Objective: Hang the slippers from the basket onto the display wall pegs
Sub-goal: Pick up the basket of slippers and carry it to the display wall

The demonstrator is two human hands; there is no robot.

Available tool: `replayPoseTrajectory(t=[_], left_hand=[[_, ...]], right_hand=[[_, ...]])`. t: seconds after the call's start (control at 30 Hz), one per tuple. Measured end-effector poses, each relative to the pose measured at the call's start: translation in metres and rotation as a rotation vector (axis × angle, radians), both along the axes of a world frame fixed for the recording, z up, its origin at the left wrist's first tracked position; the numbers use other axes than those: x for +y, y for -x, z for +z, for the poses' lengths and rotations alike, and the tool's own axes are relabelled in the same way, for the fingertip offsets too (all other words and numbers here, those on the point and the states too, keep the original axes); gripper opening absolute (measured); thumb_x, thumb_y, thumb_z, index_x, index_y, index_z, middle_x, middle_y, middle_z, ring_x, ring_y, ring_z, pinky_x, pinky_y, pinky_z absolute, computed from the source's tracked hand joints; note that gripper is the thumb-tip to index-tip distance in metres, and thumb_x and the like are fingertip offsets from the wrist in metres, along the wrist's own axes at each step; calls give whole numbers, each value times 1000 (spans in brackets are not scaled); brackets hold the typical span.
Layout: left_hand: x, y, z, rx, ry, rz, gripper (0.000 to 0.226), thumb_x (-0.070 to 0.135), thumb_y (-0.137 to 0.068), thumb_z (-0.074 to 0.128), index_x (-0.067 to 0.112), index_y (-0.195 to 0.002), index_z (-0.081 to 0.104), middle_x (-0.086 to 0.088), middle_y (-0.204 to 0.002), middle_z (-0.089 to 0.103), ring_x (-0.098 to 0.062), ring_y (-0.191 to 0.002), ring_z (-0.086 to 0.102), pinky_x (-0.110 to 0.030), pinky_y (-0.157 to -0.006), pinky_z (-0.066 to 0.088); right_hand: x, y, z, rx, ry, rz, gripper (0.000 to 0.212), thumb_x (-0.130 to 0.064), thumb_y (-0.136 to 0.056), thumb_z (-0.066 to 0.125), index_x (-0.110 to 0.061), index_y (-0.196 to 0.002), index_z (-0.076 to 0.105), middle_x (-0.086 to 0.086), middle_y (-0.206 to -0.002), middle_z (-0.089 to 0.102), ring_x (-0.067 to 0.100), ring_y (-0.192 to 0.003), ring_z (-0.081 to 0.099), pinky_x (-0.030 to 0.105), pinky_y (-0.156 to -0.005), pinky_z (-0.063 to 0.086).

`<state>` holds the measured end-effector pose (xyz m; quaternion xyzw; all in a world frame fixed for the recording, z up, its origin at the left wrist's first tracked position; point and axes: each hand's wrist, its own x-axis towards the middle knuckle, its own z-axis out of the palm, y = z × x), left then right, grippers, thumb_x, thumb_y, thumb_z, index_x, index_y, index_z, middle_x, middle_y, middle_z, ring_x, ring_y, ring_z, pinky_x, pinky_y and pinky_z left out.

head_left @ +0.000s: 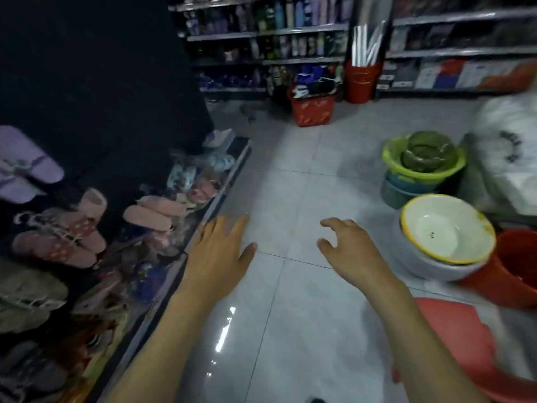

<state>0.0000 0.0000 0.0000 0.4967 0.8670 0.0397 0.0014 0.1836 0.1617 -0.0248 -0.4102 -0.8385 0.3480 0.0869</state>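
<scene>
- Left hand [218, 251] out flat, fingers straight and spread, holding nothing; near the edge of the low shelf [232, 167]
- Right hand [345, 245] out over the floor tiles [290, 199], fingers loosely bent, holding nothing
- Pink slippers [66, 234] up on the dark display wall [101, 82], left of the left hand, not touching it; purple slippers [29, 164] higher up
- Red basket [312, 110] far ahead by the shelves, well apart from both hands; too blurry to tell what is inside
- Stacked bowls [453, 228] just right of the right hand

Dim, motion-blurred overall; display wall [87, 82] near black; glare streak on floor tiles [225, 330]; wide-angle bending at edges.
</scene>
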Motion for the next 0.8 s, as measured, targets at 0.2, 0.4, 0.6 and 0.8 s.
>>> replayPoseTrajectory(t=[0.2,0.4,0.6,0.8], left_hand=[[52,33,-13,-43,-33,-69,55,41,-93,51,23,-143,37,-10,-138,45,-31,-126,45,-47,-97,43],[106,110,-33,-31,-83,-120,49,40,-93,54,20,-137,46,-10,-129,54,-31,-119,52,-45,-96,44],[164,212,-30,20,-218,-207,14,16,-87,62,12,-73,61,-3,-68,57,-24,-57,57,-32,-52,42],[255,278,-15,-7,-256,-290,27,9,-82,67,14,-63,48,-1,-59,49,-21,-47,46,-26,-48,29]], right_hand=[[42,12,-10,-56,1,-84,41,-31,-96,52,-25,-137,49,4,-131,48,19,-113,54,28,-83,42],[93,89,-13,25,-19,-103,31,-26,-94,56,-23,-124,59,-1,-114,60,14,-100,60,28,-84,48],[144,197,-3,61,-77,-135,19,-22,-94,54,-24,-108,67,-9,-93,68,6,-81,63,26,-72,52],[210,253,6,70,-121,-226,19,-21,-97,47,-28,-93,65,-11,-78,66,9,-74,61,35,-67,53]])
